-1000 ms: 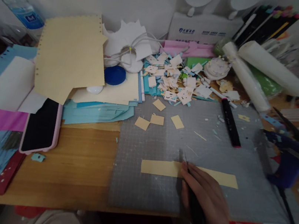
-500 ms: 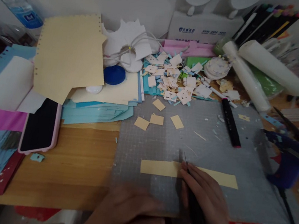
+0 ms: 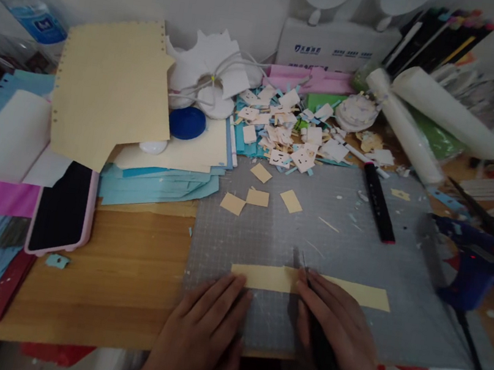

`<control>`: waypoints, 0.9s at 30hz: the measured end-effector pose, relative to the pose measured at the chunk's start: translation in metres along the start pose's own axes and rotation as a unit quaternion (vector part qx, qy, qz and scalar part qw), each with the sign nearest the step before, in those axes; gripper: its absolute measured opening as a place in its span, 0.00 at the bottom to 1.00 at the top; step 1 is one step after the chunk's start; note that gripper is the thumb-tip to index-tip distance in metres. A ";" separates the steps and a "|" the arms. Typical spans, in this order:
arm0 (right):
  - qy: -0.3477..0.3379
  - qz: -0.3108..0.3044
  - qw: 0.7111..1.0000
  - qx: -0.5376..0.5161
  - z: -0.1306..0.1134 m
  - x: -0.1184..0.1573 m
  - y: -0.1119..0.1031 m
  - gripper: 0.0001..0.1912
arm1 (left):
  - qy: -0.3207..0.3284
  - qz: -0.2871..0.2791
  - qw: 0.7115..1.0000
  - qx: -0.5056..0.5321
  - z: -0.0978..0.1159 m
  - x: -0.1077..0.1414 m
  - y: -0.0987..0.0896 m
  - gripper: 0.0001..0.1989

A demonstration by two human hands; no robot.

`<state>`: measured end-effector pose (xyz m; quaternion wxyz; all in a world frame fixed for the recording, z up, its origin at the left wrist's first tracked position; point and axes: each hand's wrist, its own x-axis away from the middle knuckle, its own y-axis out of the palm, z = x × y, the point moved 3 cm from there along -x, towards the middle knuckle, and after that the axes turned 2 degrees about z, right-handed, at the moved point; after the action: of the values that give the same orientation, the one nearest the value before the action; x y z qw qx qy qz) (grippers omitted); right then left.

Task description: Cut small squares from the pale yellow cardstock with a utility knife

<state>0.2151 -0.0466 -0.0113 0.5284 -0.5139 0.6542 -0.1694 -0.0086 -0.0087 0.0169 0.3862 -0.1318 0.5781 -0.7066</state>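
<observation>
A narrow cream paper strip [image 3: 270, 278] lies crosswise on the grey cutting mat [image 3: 268, 318]. My left hand [image 3: 204, 333] rests palm down at the mat's near edge, fingers stretched out and holding nothing, with fingertips at the strip's left end. My right hand [image 3: 337, 341] is closed around a black craft knife [image 3: 326, 354], its thin pointed tip angled up past the strip's far edge. That hand covers part of the strip. Several small cream paper rectangles [image 3: 257, 198] lie farther back on the mat.
A black marker [image 3: 379, 201] lies on the mat's right side, near a blue glue gun [image 3: 471, 268]. Behind the mat is a heap of small paper cutouts [image 3: 283, 128]. Blue paper sheets [image 3: 158, 187] and a phone [image 3: 63, 210] occupy the left.
My left hand has moved up and left from the near edge and now rests by the strip's left end. My right hand and the knife have hardly moved.
</observation>
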 end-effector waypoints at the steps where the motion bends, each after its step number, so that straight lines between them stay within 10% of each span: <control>1: 0.001 0.002 1.000 -0.002 0.000 -0.001 0.000 0.24 | -0.002 0.001 1.000 0.004 0.000 0.001 0.001 0.20; 27: -0.011 -0.012 1.000 0.005 0.002 0.005 -0.001 0.26 | 0.008 0.015 1.000 0.005 0.001 0.002 0.003 0.18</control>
<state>0.2178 -0.0505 -0.0138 0.5360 -0.5212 0.6411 -0.1737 -0.0083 -0.0105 0.0141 0.3929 -0.1151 0.5797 -0.7045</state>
